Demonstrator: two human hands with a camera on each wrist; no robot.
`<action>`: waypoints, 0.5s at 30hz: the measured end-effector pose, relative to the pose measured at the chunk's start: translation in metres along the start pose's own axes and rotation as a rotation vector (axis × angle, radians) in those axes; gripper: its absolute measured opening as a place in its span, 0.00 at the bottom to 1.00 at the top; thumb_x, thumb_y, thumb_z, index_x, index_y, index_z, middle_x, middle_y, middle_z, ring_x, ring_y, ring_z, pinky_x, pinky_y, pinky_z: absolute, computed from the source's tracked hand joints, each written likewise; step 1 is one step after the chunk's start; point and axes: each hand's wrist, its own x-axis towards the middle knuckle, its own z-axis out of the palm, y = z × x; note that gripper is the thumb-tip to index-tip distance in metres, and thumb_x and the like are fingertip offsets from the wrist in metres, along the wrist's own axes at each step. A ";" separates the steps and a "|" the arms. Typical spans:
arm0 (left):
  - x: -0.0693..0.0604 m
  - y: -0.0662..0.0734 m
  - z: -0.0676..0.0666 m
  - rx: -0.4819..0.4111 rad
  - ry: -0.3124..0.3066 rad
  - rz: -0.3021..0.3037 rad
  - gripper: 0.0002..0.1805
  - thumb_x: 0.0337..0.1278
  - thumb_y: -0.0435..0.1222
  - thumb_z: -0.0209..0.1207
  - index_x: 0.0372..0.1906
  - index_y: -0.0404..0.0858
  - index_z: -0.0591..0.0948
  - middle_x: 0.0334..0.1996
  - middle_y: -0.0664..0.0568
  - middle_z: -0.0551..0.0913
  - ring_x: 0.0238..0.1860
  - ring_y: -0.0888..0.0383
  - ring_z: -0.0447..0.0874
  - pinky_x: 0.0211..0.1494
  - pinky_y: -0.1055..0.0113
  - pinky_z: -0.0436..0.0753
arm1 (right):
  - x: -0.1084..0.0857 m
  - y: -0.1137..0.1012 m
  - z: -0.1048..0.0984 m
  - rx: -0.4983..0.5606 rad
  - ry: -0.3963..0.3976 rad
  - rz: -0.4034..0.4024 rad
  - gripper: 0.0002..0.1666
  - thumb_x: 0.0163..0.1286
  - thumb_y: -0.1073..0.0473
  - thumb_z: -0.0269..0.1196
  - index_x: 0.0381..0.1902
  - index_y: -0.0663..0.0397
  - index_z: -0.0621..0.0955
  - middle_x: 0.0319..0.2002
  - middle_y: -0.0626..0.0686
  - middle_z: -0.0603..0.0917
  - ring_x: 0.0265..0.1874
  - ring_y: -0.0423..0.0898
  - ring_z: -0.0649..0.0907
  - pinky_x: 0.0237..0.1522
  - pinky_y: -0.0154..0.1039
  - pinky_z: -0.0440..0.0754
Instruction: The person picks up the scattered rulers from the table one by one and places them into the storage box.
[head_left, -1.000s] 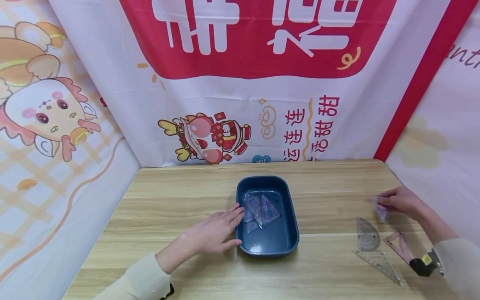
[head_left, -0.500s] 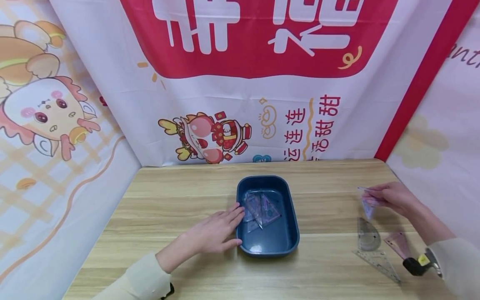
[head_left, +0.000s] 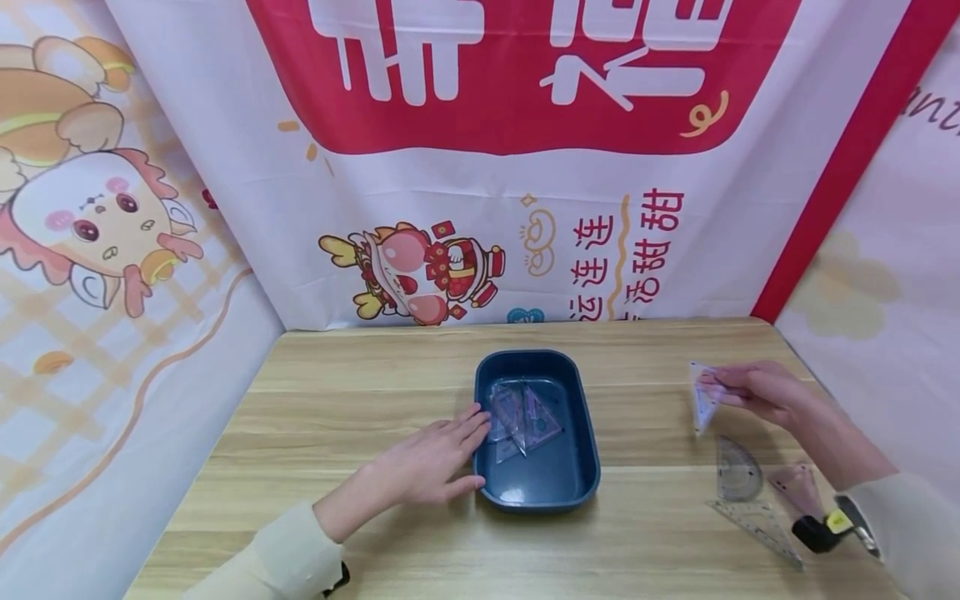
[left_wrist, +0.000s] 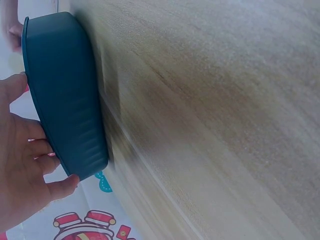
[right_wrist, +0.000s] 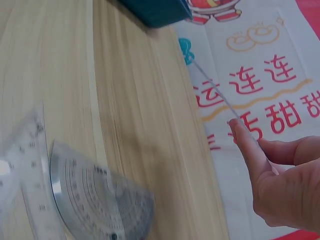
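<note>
My right hand (head_left: 765, 390) pinches a clear purple-tinted set square (head_left: 705, 400) above the table's right side; in the right wrist view that set square (right_wrist: 220, 92) shows edge-on between thumb and fingers. With fingers fairly straight, my left hand (head_left: 427, 462) rests against the left rim of a dark blue tray (head_left: 573, 487). In the left wrist view its fingertips touch the rim of the tray (left_wrist: 65, 95). Inside the tray lie overlapping clear set squares (head_left: 525, 421). Below the right hand, a clear protractor (head_left: 738, 471) lies on the table.
Beside the protractor lie a clear set square (head_left: 757, 525) and a pinkish triangular piece (head_left: 797, 487), partly behind the right wrist's camera mount (head_left: 821, 532). Printed cloth (head_left: 420, 192) hangs along the wooden table's (head_left: 337, 375) back edge.
My right hand has moved left with the purple-tinted set square, lifting it away from the table's right edge. The left hand stays against the tray.
</note>
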 end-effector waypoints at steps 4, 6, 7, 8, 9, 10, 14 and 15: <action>0.000 0.000 -0.001 -0.007 -0.009 -0.002 0.43 0.71 0.61 0.45 0.77 0.35 0.60 0.79 0.43 0.56 0.81 0.47 0.48 0.74 0.47 0.69 | 0.002 0.000 0.010 0.078 -0.058 0.004 0.25 0.79 0.71 0.43 0.37 0.55 0.88 0.39 0.54 0.91 0.42 0.42 0.89 0.47 0.35 0.87; 0.001 0.000 -0.002 -0.010 -0.013 -0.002 0.43 0.71 0.61 0.46 0.77 0.36 0.60 0.79 0.44 0.56 0.81 0.48 0.48 0.74 0.47 0.69 | 0.003 -0.001 0.015 0.078 -0.047 0.015 0.24 0.79 0.70 0.44 0.38 0.54 0.88 0.40 0.53 0.91 0.42 0.42 0.89 0.48 0.35 0.87; 0.001 0.000 -0.002 -0.012 -0.014 -0.003 0.43 0.71 0.61 0.46 0.77 0.36 0.60 0.79 0.44 0.56 0.81 0.48 0.48 0.74 0.47 0.69 | 0.003 -0.001 0.018 0.076 -0.041 0.018 0.24 0.79 0.70 0.45 0.38 0.54 0.88 0.40 0.53 0.90 0.43 0.42 0.89 0.48 0.36 0.87; 0.001 0.000 -0.002 -0.011 -0.014 -0.004 0.43 0.71 0.61 0.46 0.77 0.36 0.60 0.79 0.44 0.56 0.81 0.48 0.49 0.74 0.47 0.69 | 0.003 -0.002 0.022 0.067 -0.030 0.026 0.23 0.79 0.69 0.46 0.38 0.53 0.88 0.40 0.53 0.91 0.43 0.42 0.89 0.49 0.36 0.87; 0.001 0.000 -0.002 -0.011 -0.014 -0.005 0.43 0.71 0.61 0.46 0.77 0.36 0.60 0.79 0.44 0.56 0.81 0.48 0.48 0.74 0.47 0.69 | 0.004 -0.002 0.025 0.061 -0.019 0.033 0.22 0.79 0.68 0.47 0.38 0.53 0.88 0.40 0.52 0.91 0.43 0.42 0.89 0.49 0.36 0.87; 0.001 0.000 -0.002 -0.010 -0.014 -0.006 0.43 0.71 0.61 0.46 0.77 0.36 0.59 0.79 0.44 0.56 0.81 0.48 0.48 0.74 0.47 0.69 | 0.005 -0.003 0.028 0.054 -0.010 0.039 0.22 0.79 0.68 0.47 0.38 0.52 0.88 0.41 0.52 0.91 0.43 0.42 0.89 0.49 0.36 0.87; 0.000 0.001 -0.003 -0.005 -0.017 -0.010 0.43 0.71 0.61 0.46 0.77 0.36 0.60 0.79 0.44 0.56 0.81 0.48 0.48 0.75 0.47 0.68 | 0.009 -0.003 0.040 0.027 0.011 0.045 0.18 0.78 0.67 0.50 0.39 0.53 0.87 0.40 0.52 0.90 0.43 0.42 0.89 0.50 0.37 0.86; 0.000 0.001 -0.003 -0.004 -0.018 -0.011 0.43 0.71 0.61 0.45 0.77 0.36 0.60 0.79 0.44 0.56 0.81 0.48 0.48 0.75 0.47 0.67 | 0.010 -0.003 0.042 0.020 0.011 0.041 0.18 0.78 0.68 0.50 0.39 0.54 0.86 0.40 0.52 0.90 0.43 0.42 0.89 0.50 0.37 0.86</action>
